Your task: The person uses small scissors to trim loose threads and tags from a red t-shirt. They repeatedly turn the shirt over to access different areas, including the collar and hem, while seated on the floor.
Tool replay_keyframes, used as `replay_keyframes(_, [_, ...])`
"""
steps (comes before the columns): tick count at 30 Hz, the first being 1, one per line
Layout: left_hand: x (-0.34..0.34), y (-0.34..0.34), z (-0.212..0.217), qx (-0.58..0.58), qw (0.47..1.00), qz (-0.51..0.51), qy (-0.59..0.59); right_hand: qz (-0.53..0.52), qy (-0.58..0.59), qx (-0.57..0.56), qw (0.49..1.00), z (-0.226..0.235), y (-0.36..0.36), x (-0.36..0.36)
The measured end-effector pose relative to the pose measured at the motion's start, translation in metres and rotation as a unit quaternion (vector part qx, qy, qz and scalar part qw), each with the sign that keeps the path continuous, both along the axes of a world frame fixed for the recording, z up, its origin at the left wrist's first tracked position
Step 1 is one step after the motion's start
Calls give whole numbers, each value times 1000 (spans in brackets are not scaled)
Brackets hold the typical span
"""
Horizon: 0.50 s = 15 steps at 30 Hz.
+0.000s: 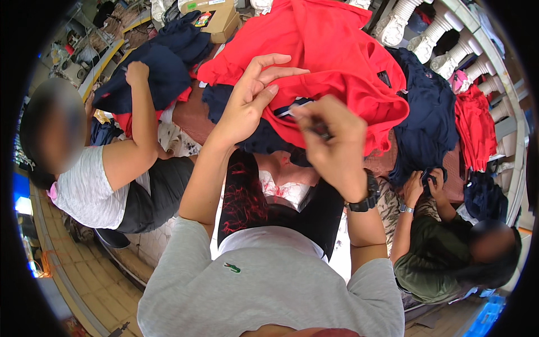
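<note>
Nearest to us, low in the frame, our grey shirt fills the bottom edge and our two forearms rise from it. Our right hand [332, 147], just right of centre and wearing a dark wristwatch [366, 201], is closed on something small and dark between thumb and fingertips; we cannot tell what it is. Our left hand [251, 96], just left of it, is spread, with only thumb and forefinger pinching the edge of the red garment [331, 50] beside a small white tag [292, 108].

The red garment spreads from the centre to the upper middle of the frame, over navy garments [421, 123] on the surface [191, 121].

We judge that the light pinch could let the cloth slide free, as most of its weight hangs beyond our fingers. The small dark thing, if sharp, could nick the fabric or our left fingertips, which lie very near it.

Farther off, a person in a pale top at the left reaches into a navy pile [163, 67], and a person in green at the lower right handles dark cloth. White ribbed posts [443, 25] line the upper right.
</note>
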<state>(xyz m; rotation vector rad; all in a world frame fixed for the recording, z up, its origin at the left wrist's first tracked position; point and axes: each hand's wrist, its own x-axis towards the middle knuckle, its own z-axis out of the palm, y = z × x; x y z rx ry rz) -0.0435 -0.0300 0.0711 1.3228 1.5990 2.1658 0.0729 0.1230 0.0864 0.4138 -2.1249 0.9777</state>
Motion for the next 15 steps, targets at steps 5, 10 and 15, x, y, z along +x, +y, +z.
replay_keyframes(5, [19, 8, 0, 46, 998, 21, -39, -94, 34, 23, 995, 29, 22, -8])
replay_keyframes(10, [28, 6, 0, -32, 897, 325, 297, -138, 123, 18, 983, -4, 25, -6])
replay_keyframes(15, [49, 9, -35, 62, 863, 326, 381, -182, 123, -146, 965, -35, 19, 4])
